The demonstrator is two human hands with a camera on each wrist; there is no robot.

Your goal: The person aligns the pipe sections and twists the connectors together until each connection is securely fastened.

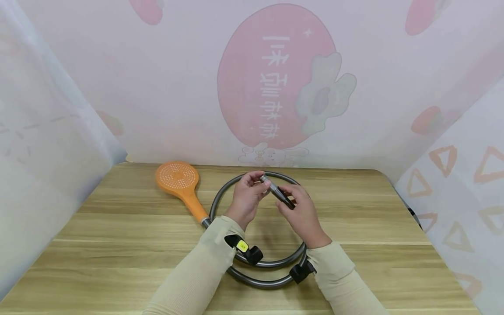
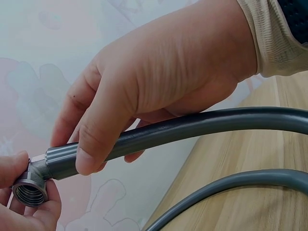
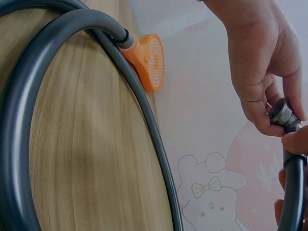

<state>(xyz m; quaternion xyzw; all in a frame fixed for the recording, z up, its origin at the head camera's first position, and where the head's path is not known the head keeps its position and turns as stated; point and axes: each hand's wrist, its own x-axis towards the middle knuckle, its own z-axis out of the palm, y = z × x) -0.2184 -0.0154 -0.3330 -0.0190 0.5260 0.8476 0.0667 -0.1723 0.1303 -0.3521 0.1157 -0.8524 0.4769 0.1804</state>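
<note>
A coiled dark grey shower hose (image 1: 267, 284) lies on the table, one end lifted between my hands. At that end sits a silver connector nut (image 2: 30, 192), whose threaded opening shows in the left wrist view. My left hand (image 1: 246, 197) pinches the connector between thumb and fingers. Just behind it, my right hand (image 1: 301, 214) grips the hose end, its thumb along the dark sleeve (image 2: 62, 160). The hose's other end joins an orange shower head (image 1: 177, 177), which lies on the table at the left, its perforated face visible.
The wooden table (image 1: 374, 262) carries the hose loops in front of me. A pale curtain (image 1: 177, 87) with printed pink shapes and a rabbit stands behind the table and along its sides. Black wrist cameras (image 1: 301, 273) sit on both cuffs.
</note>
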